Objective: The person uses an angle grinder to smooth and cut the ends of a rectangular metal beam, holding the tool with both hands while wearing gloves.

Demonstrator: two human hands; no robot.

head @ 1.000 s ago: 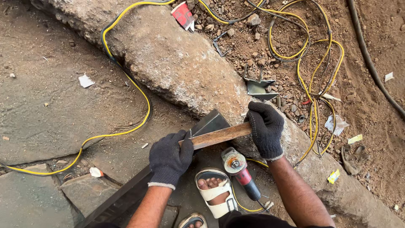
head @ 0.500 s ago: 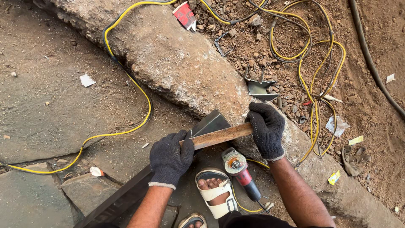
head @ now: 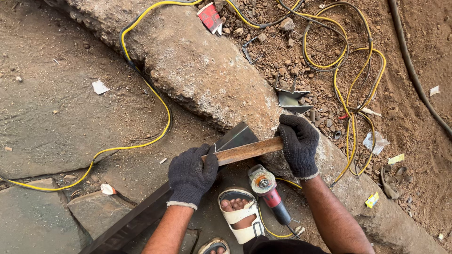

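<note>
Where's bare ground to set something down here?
Free: flat stone left of the yellow cable. Crowded: dirt right of the stone ridge, with cable coils, rubble, scraps; grinder and sandal between both gloved hands.

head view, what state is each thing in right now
left hand: gloved, gripping the left end of the rusty bar
right hand: gloved, gripping its right end
rusty bar: held level across the dark steel section
angle grinder: lying on the ground, unheld
yellow cable: slack, looped
</note>
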